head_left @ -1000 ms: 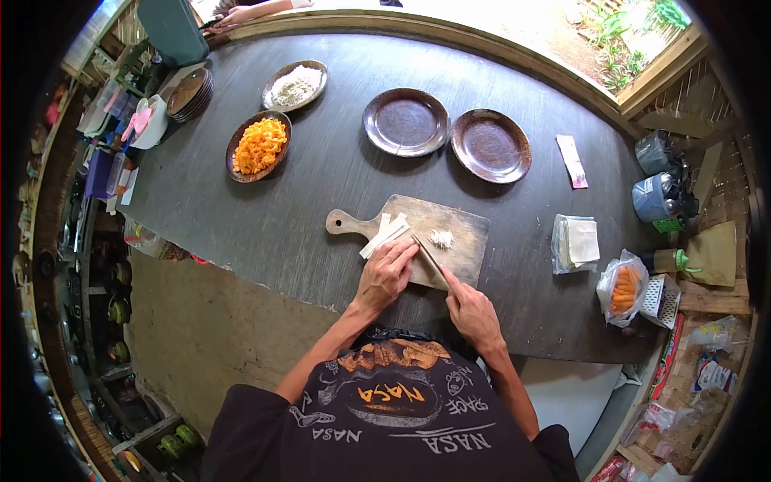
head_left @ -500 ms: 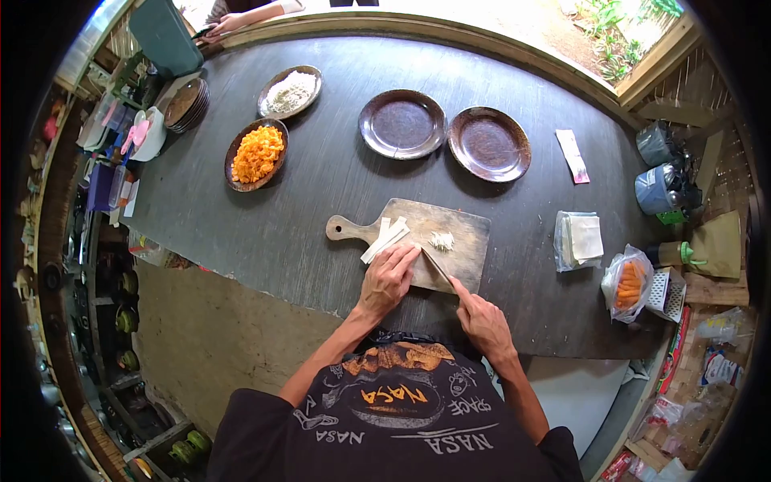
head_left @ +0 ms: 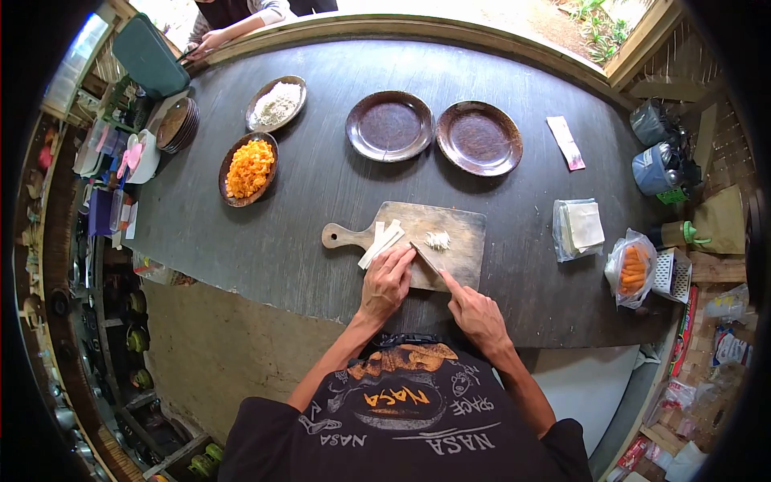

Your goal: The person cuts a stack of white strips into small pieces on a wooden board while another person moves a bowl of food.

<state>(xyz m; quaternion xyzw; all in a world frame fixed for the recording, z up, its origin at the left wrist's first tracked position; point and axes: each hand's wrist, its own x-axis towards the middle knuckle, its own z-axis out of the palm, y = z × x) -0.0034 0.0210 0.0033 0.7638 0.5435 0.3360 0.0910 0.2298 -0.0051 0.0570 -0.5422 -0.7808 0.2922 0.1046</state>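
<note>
A wooden cutting board with a round handle lies on the dark table before me. My left hand is closed, fingers bent and pressing pale flat strips onto the board; its fingertips hide their near ends. In my right hand I grip a knife by its handle, which the fingers mostly cover. The blade slants up and left, its tip right beside my left fingertips. Just past the blade sits a small heap of thin pale shreds.
Beyond the board stand two brown plates. Left are a bowl of orange pieces and a bowl of white shreds. Pale square sheets and bagged carrots lie right. Another person's hand rests at the far-left ledge.
The view has shifted slightly, and more of the other person shows at the window. Both my hands stay at the board, the knife still beside my left fingertips.
</note>
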